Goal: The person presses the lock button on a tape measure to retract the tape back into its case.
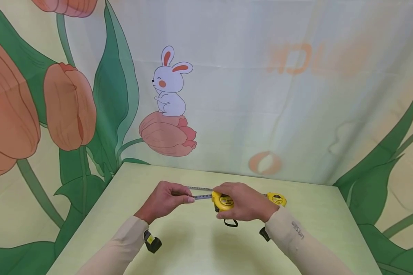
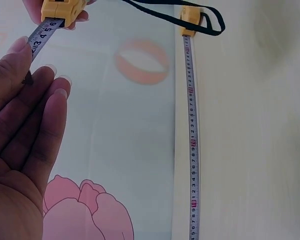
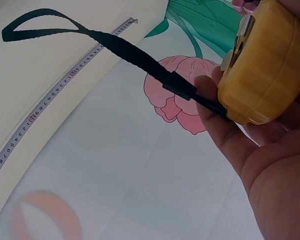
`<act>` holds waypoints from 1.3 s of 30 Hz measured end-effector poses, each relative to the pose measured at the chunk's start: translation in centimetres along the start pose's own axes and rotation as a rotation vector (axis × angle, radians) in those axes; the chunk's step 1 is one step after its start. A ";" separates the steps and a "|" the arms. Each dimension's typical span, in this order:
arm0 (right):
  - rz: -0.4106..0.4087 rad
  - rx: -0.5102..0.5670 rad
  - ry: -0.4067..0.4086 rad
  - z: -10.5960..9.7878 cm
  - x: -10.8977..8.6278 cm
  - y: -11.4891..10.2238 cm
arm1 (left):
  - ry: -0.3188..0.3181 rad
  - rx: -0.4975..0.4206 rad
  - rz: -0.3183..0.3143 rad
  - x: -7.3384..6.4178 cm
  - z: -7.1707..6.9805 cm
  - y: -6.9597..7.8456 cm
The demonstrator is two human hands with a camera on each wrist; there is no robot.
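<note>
My right hand [image 1: 245, 202] grips a yellow tape measure [image 1: 223, 201] above the table, with a black wrist strap [image 3: 132, 55] dangling from its case. Between thumb and fingers, my left hand [image 1: 166, 199] pinches the free end of this tape's short pulled-out blade [image 2: 44, 34], whose low numbers show in the left wrist view. Behind the hands a second yellow tape measure [image 1: 277, 199] lies on the table. Its long blade [image 2: 192, 120] stretches out along the table's far side, partly hidden by my hands in the head view.
The pale table [image 1: 192, 244] ends at the back against a hanging cloth [image 1: 234, 95] printed with tulips and a rabbit. Dark wrist devices, one on the left wrist [image 1: 153, 242] and one on the right [image 1: 265, 233], jut below the sleeves.
</note>
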State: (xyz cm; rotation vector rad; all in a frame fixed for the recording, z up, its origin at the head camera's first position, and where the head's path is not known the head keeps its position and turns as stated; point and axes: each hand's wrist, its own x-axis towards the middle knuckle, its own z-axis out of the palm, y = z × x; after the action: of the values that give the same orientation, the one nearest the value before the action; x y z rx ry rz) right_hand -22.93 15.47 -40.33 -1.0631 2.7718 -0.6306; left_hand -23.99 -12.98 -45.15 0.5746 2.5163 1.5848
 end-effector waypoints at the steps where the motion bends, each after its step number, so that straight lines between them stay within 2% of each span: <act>1: 0.001 0.001 0.000 0.0 0.0 0.0 | 0.000 0.000 0.001 0.0 0.0 0.0; 15: -0.002 0.012 -0.016 0.1 0.1 -0.4 | -0.024 -0.015 -0.013 -0.2 0.1 0.4; 25: -0.022 0.011 -0.023 0.2 0.3 -0.6 | -0.040 -0.015 0.036 0.1 0.3 0.2; 39: -0.013 0.013 -0.028 0.2 0.6 -1.1 | -0.035 -0.033 0.037 0.1 0.4 0.3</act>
State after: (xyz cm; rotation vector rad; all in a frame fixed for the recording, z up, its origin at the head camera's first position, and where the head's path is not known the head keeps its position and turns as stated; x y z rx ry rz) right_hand -22.62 14.22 -40.04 -1.0800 2.7357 -0.6290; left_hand -23.88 -12.52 -45.03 0.6429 2.4641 1.6107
